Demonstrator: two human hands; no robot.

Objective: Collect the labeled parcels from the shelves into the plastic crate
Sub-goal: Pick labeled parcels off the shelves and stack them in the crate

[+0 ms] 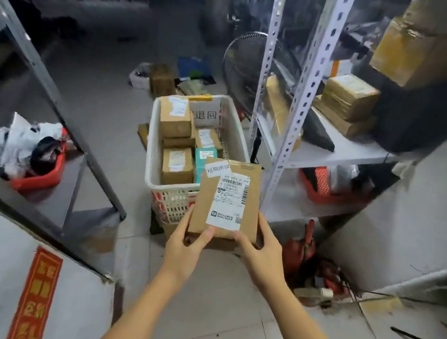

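Two hands hold one flat cardboard parcel (pixel 209 195) at the centre of the frame, over the near rim of a white plastic crate (pixel 153 132). The left hand (pixel 187 245) grips its lower left corner and the right hand (pixel 259 254) its lower right. Best to carry it forward and lay it flat, label up, on the boxes inside. The crate sits on a tiled floor (pixel 201 293) in a dim storeroom, with a metal shelf (pixel 345 153) of boxes at right.
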